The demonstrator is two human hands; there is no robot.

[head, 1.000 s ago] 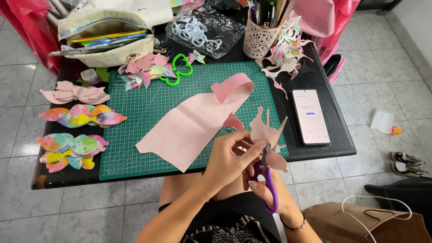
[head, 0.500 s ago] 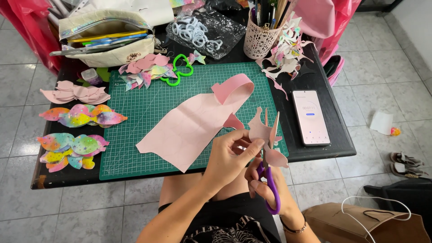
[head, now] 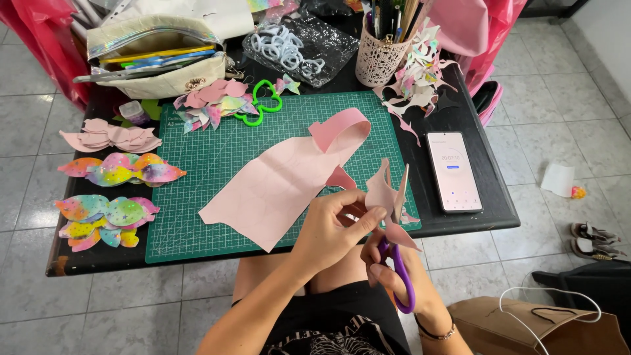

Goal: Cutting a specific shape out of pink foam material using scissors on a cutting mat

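Across a black bench [head: 473,112] set on a pale tiled floor [head: 578,85], craft supplies spread out beneath a person seated at its near edge. A green gridded cutting mat [head: 217,197] covers the middle of the bench, and on it lies a large sheet of pale pink material [head: 276,184], its far end curled over into a loop. A cream zip pouch stuffed with papers [head: 158,56] sits at the far left corner, with a clear bag of white rings [head: 296,46] beside it and a white lattice pen cup [head: 380,59] further right. Stacks of cut bow shapes, plain pink [head: 108,137] and rainbow glitter [head: 121,169], line the left edge of the bench off the mat. A smartphone with a lit white screen [head: 453,171] rests to the right of the mat. A brown paper bag [head: 539,329] stands on the floor at the lower right.

Over the near edge of the bench, the person's left hand [head: 328,230] pinches a small pink cut-out piece [head: 388,194] between thumb and fingers, its grip closed on the piece, which stands raised just above the mat's near right corner. The right hand [head: 394,269] sits just below, its fingers through the loops of purple-handled scissors [head: 397,276], the grip closed around the handles and the blades meeting the piece.
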